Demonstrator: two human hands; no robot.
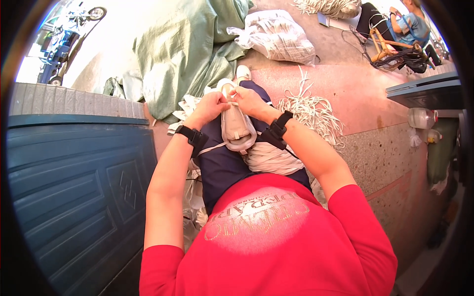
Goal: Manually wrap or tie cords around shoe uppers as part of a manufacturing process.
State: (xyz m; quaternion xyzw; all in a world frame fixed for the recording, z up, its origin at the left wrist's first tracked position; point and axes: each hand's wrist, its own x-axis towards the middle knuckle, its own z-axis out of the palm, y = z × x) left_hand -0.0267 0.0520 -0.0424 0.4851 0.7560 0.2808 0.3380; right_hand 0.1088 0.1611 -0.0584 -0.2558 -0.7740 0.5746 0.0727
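Over my lap sits a pale beige, shoe-shaped piece (238, 123) with a rounded grey rim at its near end. Both hands meet at its narrow far end. My left hand (213, 105) is closed, thumb and fingers pinched at the left edge. My right hand (249, 102) pinches the same end from the right. The fingertips partly hide what lies between them. A thin white strap (212, 149) runs leftward from near the piece, across my dark trousers. Behind the piece, a bundle of whitish strips (271, 159) rests against my legs.
Loose white strips (313, 111) lie heaped on the floor to the right. Ahead are a green tarp (182, 49) and a stuffed white bag (279, 37). A blue panelled door (74, 187) stands at left. Another person (412, 27) sits far right near a yellowish frame (382, 47).
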